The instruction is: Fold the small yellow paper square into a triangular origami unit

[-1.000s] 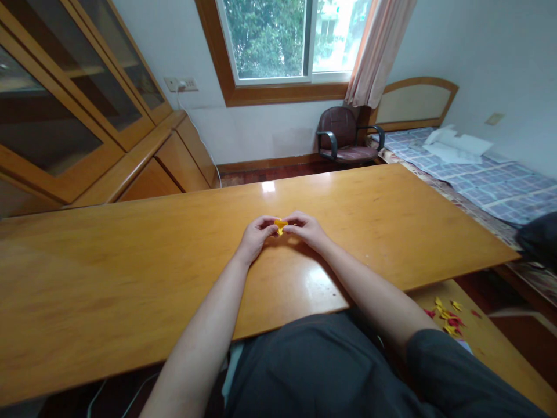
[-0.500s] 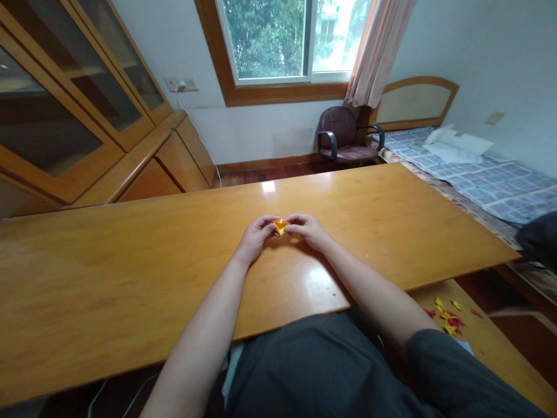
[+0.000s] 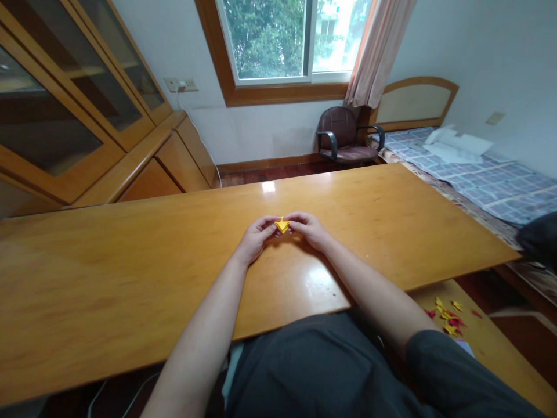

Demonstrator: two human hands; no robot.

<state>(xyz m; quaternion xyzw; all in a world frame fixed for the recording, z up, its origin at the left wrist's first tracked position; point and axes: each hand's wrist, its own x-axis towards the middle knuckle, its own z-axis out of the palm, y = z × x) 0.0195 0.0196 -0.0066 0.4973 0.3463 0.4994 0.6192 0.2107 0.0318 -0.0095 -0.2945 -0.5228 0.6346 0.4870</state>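
Observation:
A small piece of folded yellow paper [image 3: 282, 225] is held just above the wooden table [image 3: 165, 273], in the middle of the view. My left hand [image 3: 257, 237] pinches its left corner between thumb and fingers. On the other side, my right hand [image 3: 308, 229] grips the right corner the same way. The paper looks like a wide triangle with its point down and a thin tip standing up at the top. My fingertips hide its outer ends.
Several folded yellow and red paper pieces [image 3: 448, 318] lie on a lower wooden surface [image 3: 500, 354] at the right. A maroon armchair [image 3: 343, 133] stands beyond the table. A bed [image 3: 478, 168] is at the right, a glass-door cabinet [image 3: 87, 116] at the left.
The yellow paper has turned from an open, star-like look to a flatter triangle, point down. Both hands have shifted only slightly and still hold it.

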